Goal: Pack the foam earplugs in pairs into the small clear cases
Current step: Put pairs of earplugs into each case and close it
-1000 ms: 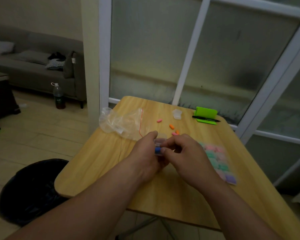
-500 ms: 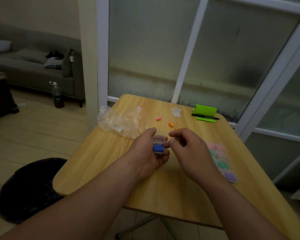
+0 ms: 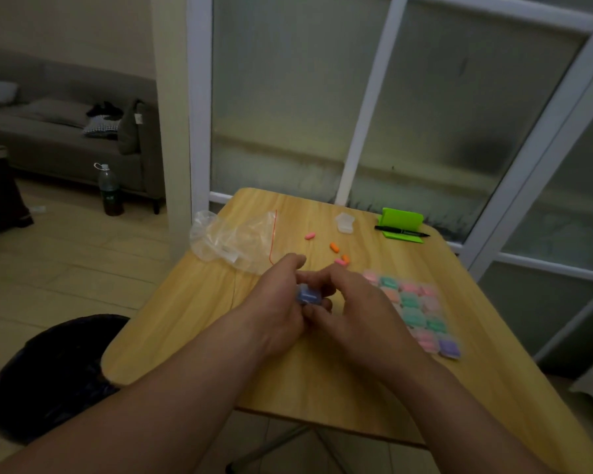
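Now: both hands meet low over the table (image 3: 322, 381). The left hand (image 3: 278, 309) curls round a small clear case (image 3: 308, 297) with blue earplugs inside, thumb above and fingers beneath. The right hand (image 3: 356, 302) pinches the same case from its right side with curled fingertips. Lid fully closed or not: cannot tell, the fingers cover it.

Just beyond the fingertips lie loose earplugs (image 3: 342, 260), a pink and an orange together. A single orange one lies farther out, and a pink one farther still. Right of the right-hand fingers is a block of packed cases (image 3: 415, 309), edge to edge, flat on the table. Beyond the left thumb is a crumpled plastic bag (image 3: 233, 237). Well beyond the fingertips are an empty case (image 3: 344, 223), a green stand (image 3: 403, 220) and a black pen (image 3: 401, 230).
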### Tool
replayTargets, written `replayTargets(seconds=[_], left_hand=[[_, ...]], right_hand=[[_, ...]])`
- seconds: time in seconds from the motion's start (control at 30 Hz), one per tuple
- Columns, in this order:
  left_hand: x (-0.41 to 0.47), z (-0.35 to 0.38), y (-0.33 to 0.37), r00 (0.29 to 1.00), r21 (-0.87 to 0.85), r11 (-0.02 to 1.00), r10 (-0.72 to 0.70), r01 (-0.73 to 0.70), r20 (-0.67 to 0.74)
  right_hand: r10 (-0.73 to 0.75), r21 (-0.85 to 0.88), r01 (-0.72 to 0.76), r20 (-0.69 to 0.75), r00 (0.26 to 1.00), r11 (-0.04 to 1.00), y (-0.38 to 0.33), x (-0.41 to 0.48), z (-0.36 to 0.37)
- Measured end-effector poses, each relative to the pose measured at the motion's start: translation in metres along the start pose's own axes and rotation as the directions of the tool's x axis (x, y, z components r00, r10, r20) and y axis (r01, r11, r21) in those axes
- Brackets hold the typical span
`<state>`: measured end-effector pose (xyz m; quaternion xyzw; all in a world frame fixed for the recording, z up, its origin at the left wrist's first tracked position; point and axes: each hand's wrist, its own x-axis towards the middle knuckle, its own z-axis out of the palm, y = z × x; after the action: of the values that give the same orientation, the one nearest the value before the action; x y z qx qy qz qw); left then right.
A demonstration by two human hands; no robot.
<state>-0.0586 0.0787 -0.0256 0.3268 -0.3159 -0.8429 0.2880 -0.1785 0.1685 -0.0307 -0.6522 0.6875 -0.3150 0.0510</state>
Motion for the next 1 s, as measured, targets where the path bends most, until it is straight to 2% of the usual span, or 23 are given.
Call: replayTargets(seconds=[0.23,0.33,0.43,0.67,0.9,1.0], left_hand=[[-0.005,-0.002,-0.005,0.996,0.116,0.993,-0.003,-0.008,0.092],[-0.004,-0.005,-0.005,0.998,0.121,0.992,0.027,-0.033,0.049],[-0.002,-0.005,-0.005,0.998,0.186,0.981,0.05,-0.054,0.023],[0.002,0.008,-0.016,0.986,0.327,0.93,0.151,-0.167,0.073],[0.01,0.011,-0.018,0.985,0.447,0.877,0.162,-0.175,0.067],[0.012,0.013,-0.015,0.98,0.493,0.85,0.195,-0.184,0.03]], right_hand=[[0.079,0.147,-0.073,-0.034,0.996,0.986,0.005,-0.001,-0.01],[0.11,0.08,-0.109,-0.006,0.994,0.991,0.013,-0.001,-0.01],[0.085,0.022,-0.084,-0.01,0.996,0.996,0.015,-0.001,-0.009],[0.01,-0.067,-0.012,-0.017,1.0,0.998,0.015,0.002,-0.009],[0.026,-0.123,-0.021,0.035,0.999,0.992,0.026,0.009,-0.016],[0.058,-0.141,-0.055,0.014,0.998,0.988,0.035,0.015,-0.018]])
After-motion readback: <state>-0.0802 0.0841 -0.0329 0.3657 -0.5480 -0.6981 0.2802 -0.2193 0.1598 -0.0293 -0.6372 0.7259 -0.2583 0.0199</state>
